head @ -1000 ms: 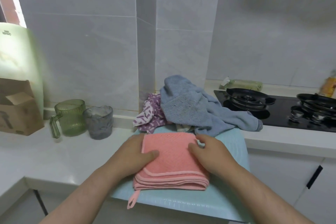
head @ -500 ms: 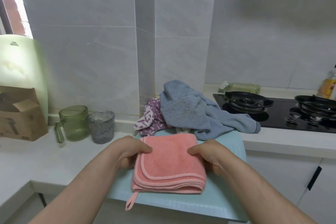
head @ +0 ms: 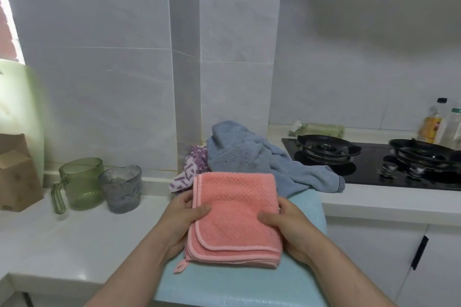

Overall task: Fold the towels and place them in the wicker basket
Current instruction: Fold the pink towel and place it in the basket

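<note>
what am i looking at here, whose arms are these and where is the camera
No machine: a person works bare-handed, with one camera on their head looking forward and down. The left hand and right hand each grip a side of a folded pink towel, thumbs on top, over a pale blue surface. Behind lie a crumpled blue towel and a purple cloth. On the counter stand a green mug and a grey cup at left; a stove is at right. No basket shows.

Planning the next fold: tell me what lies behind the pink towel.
Behind the pink towel lie a crumpled blue towel and a purple patterned cloth. Their near edges are hidden by it.
</note>
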Tool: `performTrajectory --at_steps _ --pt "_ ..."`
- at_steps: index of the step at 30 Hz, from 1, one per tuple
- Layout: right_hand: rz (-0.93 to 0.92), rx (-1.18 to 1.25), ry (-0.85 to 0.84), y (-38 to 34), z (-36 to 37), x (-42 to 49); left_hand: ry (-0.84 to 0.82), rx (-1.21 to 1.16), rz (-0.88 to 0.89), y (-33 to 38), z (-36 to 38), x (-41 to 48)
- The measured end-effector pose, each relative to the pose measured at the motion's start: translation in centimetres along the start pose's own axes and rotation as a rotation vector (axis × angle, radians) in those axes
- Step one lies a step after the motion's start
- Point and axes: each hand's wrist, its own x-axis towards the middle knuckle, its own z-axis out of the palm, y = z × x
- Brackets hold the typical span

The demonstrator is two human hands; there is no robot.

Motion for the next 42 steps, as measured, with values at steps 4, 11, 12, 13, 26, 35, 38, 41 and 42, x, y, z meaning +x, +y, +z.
performTrajectory --at_steps 4,11,12,13,26,35,38,41,42 --pt "-0.077 0.087 0.007 0.5 -0.4 0.0 -0.138 -0.008 -0.091 -0.4 -0.4 0.4" --pt "-0.096 0.057 -0.129 0.7 -0.6 -0.3 -0.111 0.06 0.019 -1.2 -0.8 0.8" --pt "-0.101 0.043 -0.129 0.7 -0.7 -0.3 -0.116 0.04 0.018 -1.1 -0.8 0.6" --pt "-0.107 0.045 -0.12 0.7 -0.7 -0.4 -0.125 0.018 0.003 -1.0 -0.9 0.5" --pt "-0.008 0.402 -0.101 1.0 -1.1 0.2 -0.105 -0.239 -0.051 0.0 0.0 -0.2" --pt "-0.015 0.358 0.039 1.4 -0.8 0.9 -0.037 -0.175 -0.029 -0.5 -0.3 0.3" --pt "-0.011 0.348 0.096 0.9 -0.4 0.7 -0.002 -0.088 0.001 -0.9 -0.2 0.6" --pt "-0.029 0.398 0.072 0.5 -0.3 0.1 -0.001 -0.044 0.087 -1.1 -0.2 0.1" --pt "-0.043 0.371 0.078 0.4 -0.2 -0.1 -0.015 -0.012 0.108 -0.9 0.0 -0.3"
